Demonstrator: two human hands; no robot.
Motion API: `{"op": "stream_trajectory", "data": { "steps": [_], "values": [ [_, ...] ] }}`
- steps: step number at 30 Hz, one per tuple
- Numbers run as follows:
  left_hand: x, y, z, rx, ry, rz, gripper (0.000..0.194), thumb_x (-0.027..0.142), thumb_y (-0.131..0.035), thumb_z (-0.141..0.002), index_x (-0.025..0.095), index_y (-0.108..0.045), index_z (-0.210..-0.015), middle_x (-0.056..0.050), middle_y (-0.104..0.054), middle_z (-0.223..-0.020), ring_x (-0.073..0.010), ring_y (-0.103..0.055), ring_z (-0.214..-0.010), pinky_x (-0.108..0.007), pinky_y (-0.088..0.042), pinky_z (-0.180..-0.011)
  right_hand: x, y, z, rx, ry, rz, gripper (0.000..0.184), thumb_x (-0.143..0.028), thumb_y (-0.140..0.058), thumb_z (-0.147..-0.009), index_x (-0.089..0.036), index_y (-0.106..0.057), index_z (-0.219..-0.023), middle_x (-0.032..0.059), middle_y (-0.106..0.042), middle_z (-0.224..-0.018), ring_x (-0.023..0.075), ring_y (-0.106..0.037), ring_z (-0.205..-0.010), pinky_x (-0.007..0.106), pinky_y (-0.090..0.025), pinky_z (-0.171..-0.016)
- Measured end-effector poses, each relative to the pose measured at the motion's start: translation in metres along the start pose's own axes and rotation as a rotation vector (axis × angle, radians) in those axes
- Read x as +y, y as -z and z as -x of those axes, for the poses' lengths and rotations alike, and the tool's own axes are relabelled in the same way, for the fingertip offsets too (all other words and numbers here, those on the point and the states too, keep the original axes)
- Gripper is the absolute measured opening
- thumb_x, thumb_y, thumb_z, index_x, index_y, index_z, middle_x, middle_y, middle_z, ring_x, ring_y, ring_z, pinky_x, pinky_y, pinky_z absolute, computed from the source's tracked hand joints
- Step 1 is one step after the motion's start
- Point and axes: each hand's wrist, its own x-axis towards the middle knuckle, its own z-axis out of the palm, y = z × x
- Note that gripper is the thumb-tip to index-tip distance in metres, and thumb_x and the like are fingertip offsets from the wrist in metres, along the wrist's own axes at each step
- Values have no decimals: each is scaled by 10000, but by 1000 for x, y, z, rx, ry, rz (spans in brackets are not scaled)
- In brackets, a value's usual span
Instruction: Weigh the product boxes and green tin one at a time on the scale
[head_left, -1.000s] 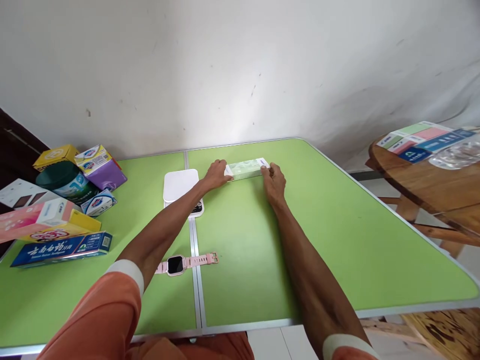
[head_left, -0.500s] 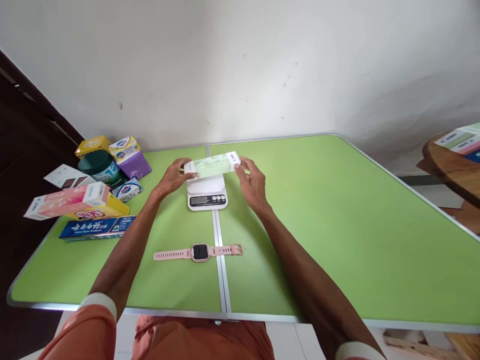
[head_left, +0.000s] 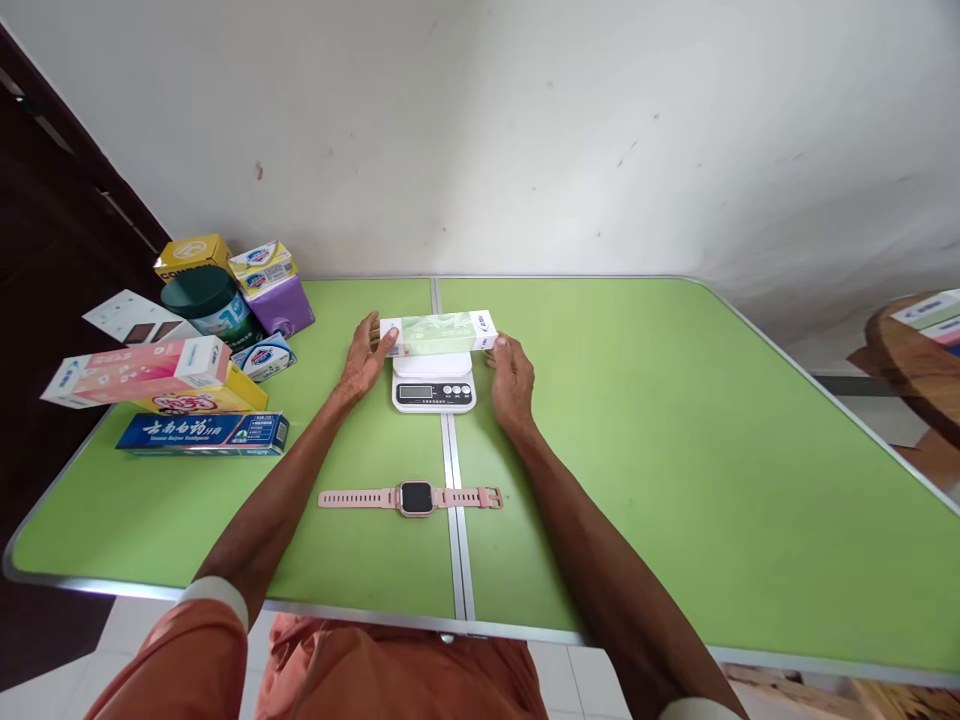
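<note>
Green-and-white box (head_left: pixel 439 334), one: positioned at the scale (head_left: pixel 433 396), contact unclear; left hand (head_left: pixel 362 362) and right hand (head_left: pixel 513 382), fingers clamped on its ends, release outstanding.

A green table (head_left: pixel 637 480) split by a pale seam (head_left: pixel 457 550) carries a white scale (head_left: pixel 433 405) and, nearer, a pink watch (head_left: pixel 417 497), both straddling the seam; at left sit a blue toothpaste box (head_left: pixel 199 434), a purple box (head_left: pixel 283 308) and a small blue-and-white box (head_left: pixel 264 357).

One digital scale (head_left: pixel 433 402), one watch (head_left: pixel 417 497), one dark green tub (head_left: pixel 201 293) and at least eight boxes (head_left: pixel 439 334).
</note>
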Motion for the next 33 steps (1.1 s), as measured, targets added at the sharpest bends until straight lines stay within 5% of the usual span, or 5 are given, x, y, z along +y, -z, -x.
{"op": "stream_trajectory", "data": {
  "steps": [8, 19, 33],
  "values": [
    [2, -17, 8, 52, 21, -60, 661, 714, -493, -1062, 171, -622, -1418, -168, -767, -1369, -336, -715, -1253, -496, -559, -1140, 3, -8, -3, 3, 25, 17, 696, -819, -390, -1055, -256, -763, -1223, 109, -811, -1269, 313, -726, -1177, 532, -582, -1093],
    [4, -14, 15, 100, -77, -43, 656, 753, -416, -1080, 205, -667, -1340, -155, -757, -1413, -317, -688, -1338, -461, -525, -1194, 2, -3, 1, -75, 95, -40, 698, -819, -457, -1050, -259, -784, -1309, 121, -796, -1400, 332, -728, -1285, 574, -556, -1185],
    [8, -14, 19, 83, -54, -82, 676, 754, -398, -1092, 196, -668, -1360, -156, -749, -1409, -320, -670, -1355, -479, -510, -1219, 4, -2, 1, -78, 66, 20, 752, -856, -445, -1031, -227, -758, -1297, 148, -805, -1327, 327, -732, -1177, 564, -593, -1090]
  ]
}}
